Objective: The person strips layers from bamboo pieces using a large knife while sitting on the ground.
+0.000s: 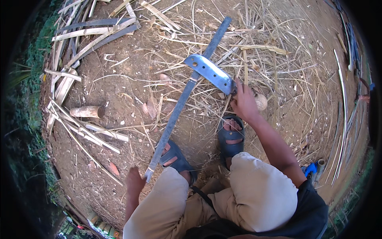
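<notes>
A long, dark grey-green bamboo strip (173, 123) slants from beside my left knee toward the far middle. My left hand (135, 180) is closed at its near end, its fingers slightly blurred. Across the strip's upper part lies the broad, shiny blade of a cleaver (209, 73), with several round holes along it. My right hand (244, 102) grips the cleaver by its handle, which the fingers mostly cover. Next to that hand shows a pale, round wooden end (260, 102); whether it belongs to a separate piece I cannot tell.
Thin bamboo shavings (266, 59) litter the dirt ground ahead. Split bamboo pieces (93, 32) are heaped at the far left, near a short log (86, 112). My sandalled feet (230, 135) stand close to the strip. Long strips (338, 119) lie along the right side.
</notes>
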A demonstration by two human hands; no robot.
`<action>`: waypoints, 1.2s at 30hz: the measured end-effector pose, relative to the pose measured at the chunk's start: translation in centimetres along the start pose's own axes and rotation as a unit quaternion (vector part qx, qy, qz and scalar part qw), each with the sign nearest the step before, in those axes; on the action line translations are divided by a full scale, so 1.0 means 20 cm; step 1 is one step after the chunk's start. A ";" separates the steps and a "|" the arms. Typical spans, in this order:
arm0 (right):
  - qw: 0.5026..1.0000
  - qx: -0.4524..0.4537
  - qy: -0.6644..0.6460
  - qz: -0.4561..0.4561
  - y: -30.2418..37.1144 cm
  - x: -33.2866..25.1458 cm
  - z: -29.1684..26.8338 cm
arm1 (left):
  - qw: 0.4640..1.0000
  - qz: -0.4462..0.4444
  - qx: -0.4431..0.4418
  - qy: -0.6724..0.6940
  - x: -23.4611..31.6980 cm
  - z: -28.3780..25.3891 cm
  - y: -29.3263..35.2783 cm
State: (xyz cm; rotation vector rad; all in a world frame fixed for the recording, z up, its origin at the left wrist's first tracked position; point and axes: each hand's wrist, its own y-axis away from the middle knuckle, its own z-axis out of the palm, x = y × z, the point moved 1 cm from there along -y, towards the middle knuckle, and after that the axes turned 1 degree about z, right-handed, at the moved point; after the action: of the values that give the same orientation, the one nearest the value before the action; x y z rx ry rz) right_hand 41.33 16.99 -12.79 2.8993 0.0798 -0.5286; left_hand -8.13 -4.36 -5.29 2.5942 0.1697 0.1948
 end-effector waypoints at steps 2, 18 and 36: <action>1.000 0.018 -0.011 0.020 0.02 -0.03 -0.08 | 0.995 -0.031 0.010 0.095 0.25 -0.28 -0.18; 0.989 -0.127 -0.059 0.052 0.03 -0.31 -0.18 | 0.963 0.020 -0.003 0.269 0.67 0.02 -0.65; 0.994 -0.098 0.041 -0.014 -0.12 -0.08 -0.25 | 0.916 -0.069 -0.096 0.384 0.75 -0.16 -0.31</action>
State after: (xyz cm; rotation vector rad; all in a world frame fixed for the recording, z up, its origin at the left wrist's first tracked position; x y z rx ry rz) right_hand 41.25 20.35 -8.08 2.7301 0.1753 -0.3832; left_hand 5.45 4.93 -4.14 2.1639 0.5763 1.1132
